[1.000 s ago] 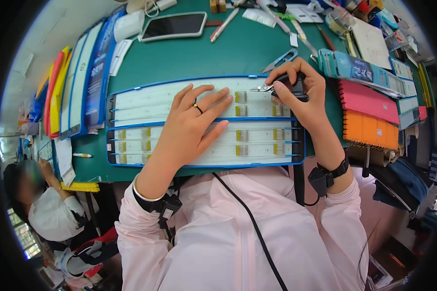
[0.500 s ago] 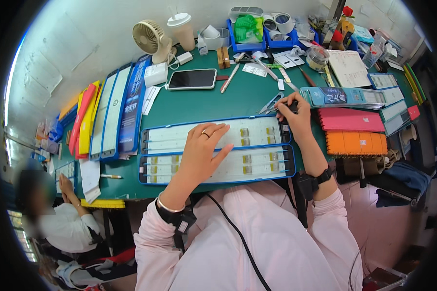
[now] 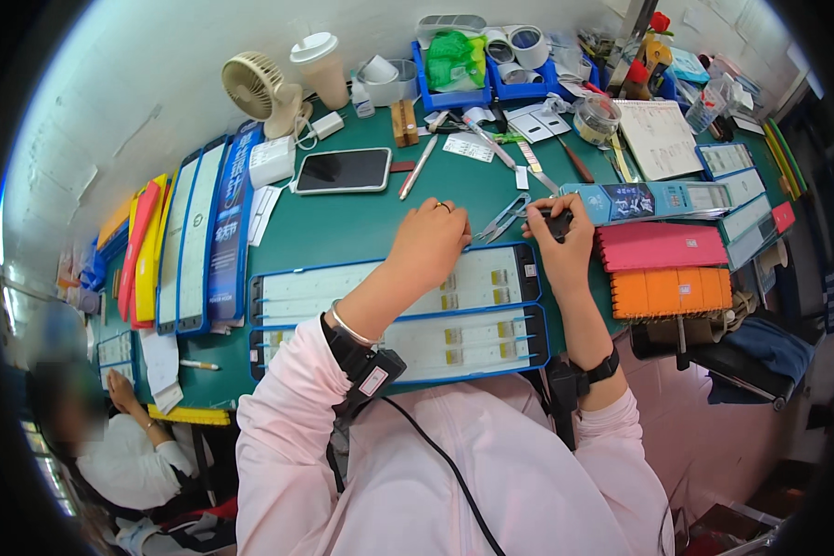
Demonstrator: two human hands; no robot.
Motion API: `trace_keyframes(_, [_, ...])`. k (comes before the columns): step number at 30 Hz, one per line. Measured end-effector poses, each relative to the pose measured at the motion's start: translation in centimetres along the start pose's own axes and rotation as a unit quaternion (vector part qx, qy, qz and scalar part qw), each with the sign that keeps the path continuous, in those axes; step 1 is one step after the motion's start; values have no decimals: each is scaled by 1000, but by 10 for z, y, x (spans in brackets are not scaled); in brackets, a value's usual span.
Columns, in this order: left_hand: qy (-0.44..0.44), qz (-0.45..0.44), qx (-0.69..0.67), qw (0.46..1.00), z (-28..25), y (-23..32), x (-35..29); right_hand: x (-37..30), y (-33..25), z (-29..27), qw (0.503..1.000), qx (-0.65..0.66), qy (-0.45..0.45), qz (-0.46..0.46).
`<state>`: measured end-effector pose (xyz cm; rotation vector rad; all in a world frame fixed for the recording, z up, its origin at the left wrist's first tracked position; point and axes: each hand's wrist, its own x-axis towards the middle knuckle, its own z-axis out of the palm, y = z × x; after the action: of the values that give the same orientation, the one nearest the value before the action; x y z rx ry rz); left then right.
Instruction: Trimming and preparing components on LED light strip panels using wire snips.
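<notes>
My left hand (image 3: 431, 236) reaches over the far part of a long blue-edged flat case (image 3: 398, 373), its fingers curled down and their tips hidden. Its thumb side lies close to a silver pincer-like metal tool (image 3: 505, 218); whether they touch I cannot tell. My right hand (image 3: 565, 246) is closed around a small black object (image 3: 558, 224) just beyond the case's right end. The case lies open in two white-lined rows. Small clear pieces with yellowish marks (image 3: 508, 339) sit in it in pairs; my left forearm covers part of it.
A phone (image 3: 343, 170), a pen (image 3: 419, 168) and a fan (image 3: 259, 93) stand or lie farther back. Blue bins (image 3: 454, 97) line the wall. Pink (image 3: 663, 246) and orange packs (image 3: 672, 293) are stacked at the right; upright cases (image 3: 181, 250) at the left. Another person sits far left.
My left hand has moved away from me and rightward across the case, its spread fingers now curled. My right hand keeps hold of the black object. The view has shifted slightly.
</notes>
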<state>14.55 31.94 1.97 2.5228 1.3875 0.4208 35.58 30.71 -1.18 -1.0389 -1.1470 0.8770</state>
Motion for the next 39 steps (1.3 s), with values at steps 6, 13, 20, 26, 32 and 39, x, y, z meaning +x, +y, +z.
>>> trace_keyframes(6, [-36,-46,-11,998,6,7,14,2,-9,0,999,-23,-22,-3])
trace_keyframes(13, [-89,-26,144,985,5,21,16,0,-11,-1,1000,-2,-13,-8])
trace_keyframes(20, [-42,-20,218,975,-3,4,3,0,-4,-4,997,-47,-14,-53])
trace_keyframes(26, [100,-14,-104,989,-18,13,-13,-3,-18,-2,995,77,-67,3])
trace_keyframes(32, [134,30,-141,980,-21,27,-26,-5,-24,-5,980,105,-163,39])
trace_keyframes(39, [164,46,-134,976,-18,25,-28,-4,-21,-6,976,129,-173,34])
